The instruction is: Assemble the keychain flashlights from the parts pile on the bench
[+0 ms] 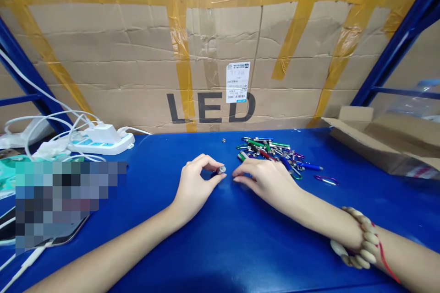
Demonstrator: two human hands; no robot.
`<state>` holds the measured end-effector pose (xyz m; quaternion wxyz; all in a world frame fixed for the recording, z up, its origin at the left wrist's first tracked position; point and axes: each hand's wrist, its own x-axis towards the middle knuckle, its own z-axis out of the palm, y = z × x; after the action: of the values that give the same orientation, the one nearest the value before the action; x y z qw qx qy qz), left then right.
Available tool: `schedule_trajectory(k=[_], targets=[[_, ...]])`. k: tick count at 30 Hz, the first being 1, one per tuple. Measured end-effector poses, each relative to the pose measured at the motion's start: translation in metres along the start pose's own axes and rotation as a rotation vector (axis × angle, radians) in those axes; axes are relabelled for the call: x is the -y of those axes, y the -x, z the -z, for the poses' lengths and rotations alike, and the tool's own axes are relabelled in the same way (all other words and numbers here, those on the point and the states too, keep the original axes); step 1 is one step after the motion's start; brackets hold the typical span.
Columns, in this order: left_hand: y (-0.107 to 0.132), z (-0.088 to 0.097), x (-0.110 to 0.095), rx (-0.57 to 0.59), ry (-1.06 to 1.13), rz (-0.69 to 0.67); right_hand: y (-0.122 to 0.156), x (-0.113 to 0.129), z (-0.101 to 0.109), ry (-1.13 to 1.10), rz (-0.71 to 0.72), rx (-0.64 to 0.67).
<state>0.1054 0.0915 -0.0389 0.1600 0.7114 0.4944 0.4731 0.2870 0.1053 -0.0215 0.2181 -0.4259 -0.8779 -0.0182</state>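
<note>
My left hand pinches a small flashlight between thumb and fingertips. Its round silvery end points toward my right hand, and most of its dark body is hidden behind the fingers. Just to the right, my right hand is closed with thumb and index finger nearly together; anything between them is too small to make out. Behind and beside that hand lies a pile of small metal flashlights in blue, green, red and black, with coloured carabiners among them. A purple carabiner lies apart at the pile's right.
A tiny metal piece lies near the back of the blue table. An open cardboard box stands at right. A white power strip with tangled cables and a blurred-out device occupy the left. A large LED carton walls off the back.
</note>
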Motion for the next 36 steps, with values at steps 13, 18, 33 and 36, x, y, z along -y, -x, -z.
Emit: schedule_trajectory(k=[13,18,33,36], targets=[[0.001,0.001,-0.003,0.024,-0.046,-0.129,-0.001,0.008,-0.007,-0.776,-0.145,-0.098],[0.002,0.000,-0.002,0.024,-0.045,-0.156,-0.002,0.009,-0.008,-0.724,-0.132,-0.151],[-0.004,0.006,0.007,0.104,-0.259,-0.245,-0.001,-0.002,0.001,-0.003,0.342,-0.360],[-0.008,0.009,0.011,0.251,-0.362,-0.314,-0.004,-0.004,0.004,-0.007,0.324,-0.462]])
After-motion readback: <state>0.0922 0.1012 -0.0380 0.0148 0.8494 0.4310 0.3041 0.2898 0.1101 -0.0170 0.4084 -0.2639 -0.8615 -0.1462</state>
